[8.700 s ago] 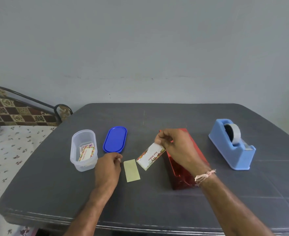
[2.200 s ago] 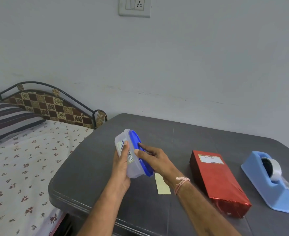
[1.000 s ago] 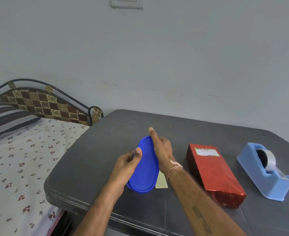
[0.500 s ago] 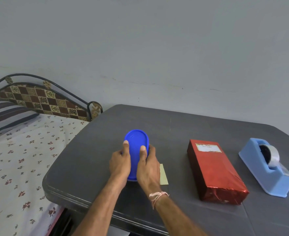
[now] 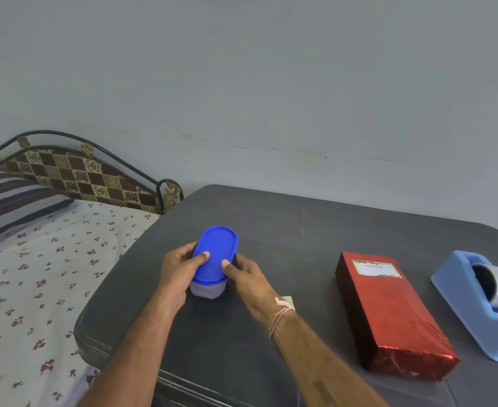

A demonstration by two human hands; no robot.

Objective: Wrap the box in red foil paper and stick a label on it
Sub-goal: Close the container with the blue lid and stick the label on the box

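Note:
The box wrapped in red foil [image 5: 388, 315] lies on the grey table [image 5: 285, 230] to the right of my hands, with a white label [image 5: 376, 268] stuck on its far end. A clear plastic container with a blue lid [image 5: 216, 254] stands upright on the table at the left. My left hand [image 5: 180, 268] and my right hand [image 5: 244, 274] hold it from either side, both thumbs pressing on the lid's near part.
A light blue tape dispenser [image 5: 476, 304] stands at the right edge. A pale yellow backing strip [image 5: 287, 299] peeks out from behind my right wrist. A bed [image 5: 36, 274] with a patterned sheet adjoins the table's left side. A wall runs behind.
The container went from tilted in the air with the lid being fitted to standing on the table, closed. Both hands shifted to its sides, thumbs on top. The wrapped box has stayed put.

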